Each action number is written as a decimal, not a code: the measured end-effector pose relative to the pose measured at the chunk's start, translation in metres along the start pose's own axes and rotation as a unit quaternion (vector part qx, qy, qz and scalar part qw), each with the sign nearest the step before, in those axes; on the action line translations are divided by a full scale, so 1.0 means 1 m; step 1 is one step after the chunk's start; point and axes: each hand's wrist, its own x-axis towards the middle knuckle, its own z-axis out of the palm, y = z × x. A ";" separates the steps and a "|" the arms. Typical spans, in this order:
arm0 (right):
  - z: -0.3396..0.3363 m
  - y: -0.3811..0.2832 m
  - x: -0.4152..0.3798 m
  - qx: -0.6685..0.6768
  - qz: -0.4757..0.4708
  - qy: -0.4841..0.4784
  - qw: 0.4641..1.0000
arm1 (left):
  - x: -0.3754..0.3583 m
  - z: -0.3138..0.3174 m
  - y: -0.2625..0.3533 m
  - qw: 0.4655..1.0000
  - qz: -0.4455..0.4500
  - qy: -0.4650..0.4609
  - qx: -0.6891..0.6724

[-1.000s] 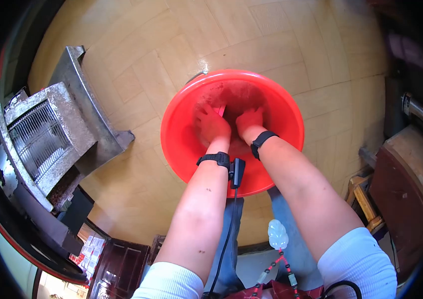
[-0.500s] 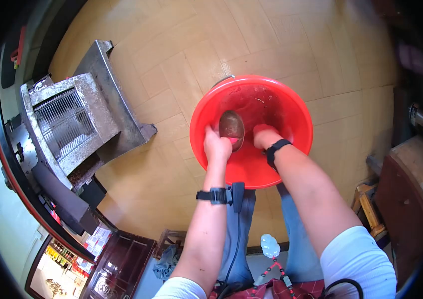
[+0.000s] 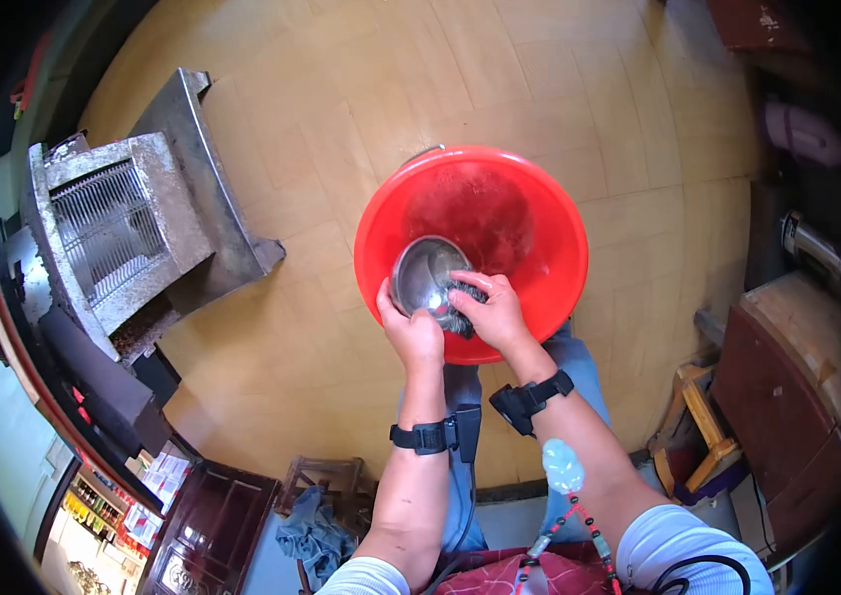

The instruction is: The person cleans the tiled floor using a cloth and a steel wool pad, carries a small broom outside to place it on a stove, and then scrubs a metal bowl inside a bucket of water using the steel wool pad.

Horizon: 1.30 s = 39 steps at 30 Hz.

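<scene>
A metal bowl (image 3: pixel 422 270) is held over the near left part of a red bucket (image 3: pixel 567 238), its inside facing up toward me. My left hand (image 3: pixel 415 332) grips the bowl's lower left rim. In my right hand (image 3: pixel 489 309) is a dark, wiry scrubber (image 3: pixel 458 323), pressed against the right side of the bowl. Reddish, murky water (image 3: pixel 480 203) shows at the far side inside the bucket. Part of the scrubber is covered by my right fingers.
A metal heater with a grille (image 3: pixel 109 230) stands on the left. At the lower right are a small wooden stool (image 3: pixel 703 426) and a brown cabinet (image 3: pixel 778 397). Below left, cloth (image 3: pixel 316 531) lies by another stool (image 3: pixel 326 481).
My right hand has come up from inside the bucket to the bowl, with the scrubber now visible. The bowl has turned so that its inside shows. The view has shifted slightly.
</scene>
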 end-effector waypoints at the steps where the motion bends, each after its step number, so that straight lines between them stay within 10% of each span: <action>1: 0.005 0.011 0.002 0.057 0.031 0.013 0.998 | 0.000 0.001 -0.003 1.000 0.008 -0.015 -0.002; 16: 0.011 0.018 0.028 0.012 0.095 0.115 0.989 | 0.002 0.013 -0.002 0.985 0.103 0.006 0.139; 18: 0.015 0.018 0.026 0.228 0.237 -0.033 0.944 | -0.001 0.015 0.005 0.995 0.074 0.003 0.072; 20: 0.007 0.022 0.032 0.170 0.220 -0.035 0.960 | 0.003 0.009 -0.007 0.986 0.121 -0.030 0.115; 26: -0.047 -0.020 0.075 -0.299 -0.030 -0.156 0.941 | 0.009 0.008 0.026 0.951 0.100 -0.157 0.247; 32: -0.057 -0.045 0.115 -0.474 -0.453 -0.211 0.725 | 0.015 0.000 0.021 0.929 -0.020 -0.288 0.233; 39: -0.049 -0.025 0.076 -0.350 -0.167 -0.075 0.919 | 0.018 0.009 0.019 0.974 -0.018 -0.225 0.028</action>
